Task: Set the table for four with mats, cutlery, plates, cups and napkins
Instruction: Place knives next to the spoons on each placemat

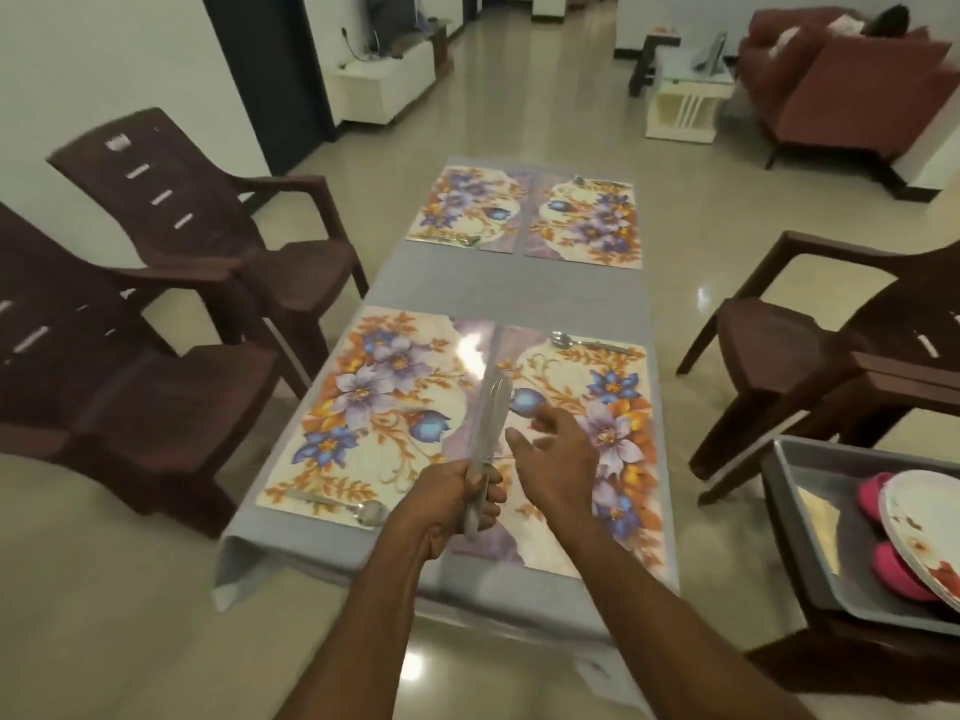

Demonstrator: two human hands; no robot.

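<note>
— Both forearms come up from the bottom of the frame. What is each hand doing?

— Left hand [457, 493], just below centre, is clenched around a bundle of knives [487, 433]; the handles sit in the fist and the blades point up the frame over the seam between the two near mats. How many knives there are I cannot say, since motion blur smears them. Right hand [553, 452] hovers just beside the blades, fingers spread and loose, grasping nothing.

— And the table?

— A grey tablecloth [511, 288] covers it. Four floral mats lie in two pairs: near left mat [363, 407], near right mat [608, 439], far left mat [462, 207], far right mat [587, 220]. Each mat carries one spoon at its outer edge: lower left spoon [345, 506], right spoon [589, 344], far left spoon [452, 240], far right spoon [597, 181].

— Plates and cups?

— At the lower right of the frame a grey tray [815, 517] rests on a brown chair [831, 356]. In it lie a white flowered plate [924, 517] and pink cups [896, 571] partly under that plate.

— Any writing or brand?

— None that I can read. Two more brown chairs [171, 283] stand at the left, and a maroon sofa [852, 80] sits in the upper right.
</note>
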